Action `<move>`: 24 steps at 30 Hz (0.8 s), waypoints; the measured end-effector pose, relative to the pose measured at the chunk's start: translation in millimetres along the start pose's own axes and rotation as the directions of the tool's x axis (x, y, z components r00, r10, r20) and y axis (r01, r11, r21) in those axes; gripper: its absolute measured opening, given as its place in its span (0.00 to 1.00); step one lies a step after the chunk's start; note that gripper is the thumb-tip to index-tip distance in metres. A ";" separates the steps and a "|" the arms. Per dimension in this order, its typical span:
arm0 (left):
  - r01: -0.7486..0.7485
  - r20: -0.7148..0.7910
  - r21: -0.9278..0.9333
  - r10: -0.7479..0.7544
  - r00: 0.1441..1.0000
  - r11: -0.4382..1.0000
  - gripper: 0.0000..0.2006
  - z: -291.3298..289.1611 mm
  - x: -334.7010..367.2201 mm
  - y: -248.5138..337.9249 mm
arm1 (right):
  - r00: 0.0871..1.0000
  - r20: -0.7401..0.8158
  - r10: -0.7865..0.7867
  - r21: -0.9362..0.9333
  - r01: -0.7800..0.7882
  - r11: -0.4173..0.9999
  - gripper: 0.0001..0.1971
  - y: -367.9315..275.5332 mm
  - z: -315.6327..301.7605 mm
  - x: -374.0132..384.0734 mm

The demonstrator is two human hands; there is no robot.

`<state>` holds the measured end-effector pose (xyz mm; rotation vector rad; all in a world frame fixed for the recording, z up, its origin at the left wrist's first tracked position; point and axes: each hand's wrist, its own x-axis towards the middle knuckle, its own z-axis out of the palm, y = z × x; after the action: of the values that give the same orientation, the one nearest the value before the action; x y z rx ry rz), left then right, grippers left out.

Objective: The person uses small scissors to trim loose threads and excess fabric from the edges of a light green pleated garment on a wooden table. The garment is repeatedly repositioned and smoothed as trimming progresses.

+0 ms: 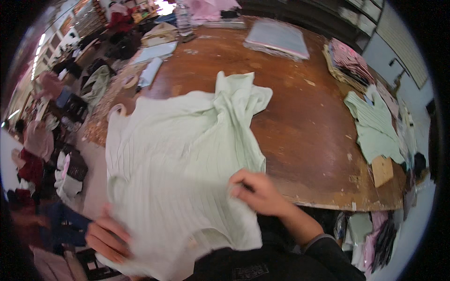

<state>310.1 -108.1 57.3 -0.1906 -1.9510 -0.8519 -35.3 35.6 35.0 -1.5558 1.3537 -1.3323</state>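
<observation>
A pale green ribbed top (pixel 183 136) lies spread over the near left of the brown wooden table (pixel 309 140). Its far end is bunched and folded, and its near part comes over the table edge toward my body. My right hand (pixel 255 191) pinches the cloth at the garment's right side, thumb and fingers closed. At the lower left, my left hand (pixel 110 236) is curled on the opposite edge of the cloth, slightly blurred. The cloth hides part of its grip.
Clear plastic bags (pixel 276 38) lie at the far side. Folded garments (pixel 349 61) are piled at the back right, near another pale green top (pixel 375 124) and a brown card (pixel 382 171). Tape rolls (pixel 130 82) sit on the left. A person in jeans (pixel 65 222) is at lower left.
</observation>
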 end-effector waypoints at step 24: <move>0.701 -0.903 0.174 -0.172 0.394 0.692 0.16 -14.7 -42.7 53.3 | 0.993 0.045 -0.109 0.070 0.105 0.992 0.17 -14.8 59.3 32.1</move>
<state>367.6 -68.8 52.2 1.0319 -1.1647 -0.5003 23.8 0.5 42.3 -1.6244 1.1981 -1.3805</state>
